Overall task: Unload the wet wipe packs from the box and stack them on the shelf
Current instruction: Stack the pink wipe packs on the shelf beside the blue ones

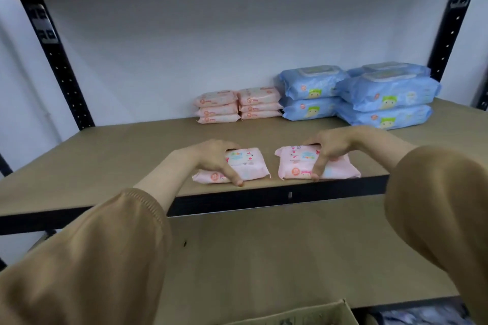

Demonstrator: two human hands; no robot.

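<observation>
Fingers of each hand (left hand (211, 159), right hand (327, 149)) pinch a small pink pack (left pack (247, 166), right pack (298, 163)) at the shelf's (105, 155) front edge; best slid back level onto the pink stacks (237, 104).

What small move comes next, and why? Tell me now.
Probably carry both back onto the pink stacks at the back: the left hand grips the left pink pack, the right hand the right pink pack, both at the front edge of the shelf.
</observation>
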